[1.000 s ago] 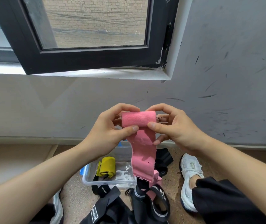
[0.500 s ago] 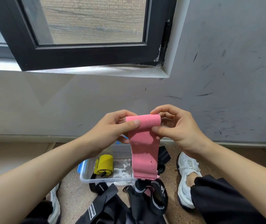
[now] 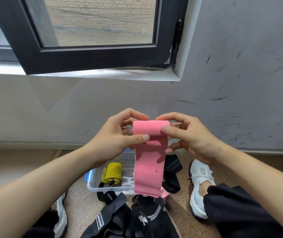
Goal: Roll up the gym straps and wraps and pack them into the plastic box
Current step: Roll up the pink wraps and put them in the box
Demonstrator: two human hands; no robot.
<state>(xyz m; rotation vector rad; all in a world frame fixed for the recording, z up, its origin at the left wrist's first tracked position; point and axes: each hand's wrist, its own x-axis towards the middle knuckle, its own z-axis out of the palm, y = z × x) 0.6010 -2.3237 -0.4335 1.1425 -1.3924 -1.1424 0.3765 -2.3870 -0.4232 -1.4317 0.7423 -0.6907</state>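
From the head camera, both hands are raised in front of a grey wall (image 3: 240,83) below a dark-framed window (image 3: 92,55), and between them is a pink wrap (image 3: 148,157). Its top is rolled into a short cylinder; the left hand (image 3: 115,140) pinches the roll's left end, thumb across the front and fingers curled behind, while the right hand (image 3: 187,134) pinches the right end the same way, thumb tip on the front of the roll. The loose tail of the wrap hangs straight down from the roll, its lower edge ending just above a heap of black straps (image 3: 125,219) on the speckled floor (image 3: 176,205). Behind that tail a clear plastic box (image 3: 92,184) stands on the floor, and a rolled yellow wrap (image 3: 113,172) lies inside it near its left end. Another black strap (image 3: 171,170) lies just right of the box. A white shoe (image 3: 199,186) stands to the right, beside a black trouser leg (image 3: 236,212).
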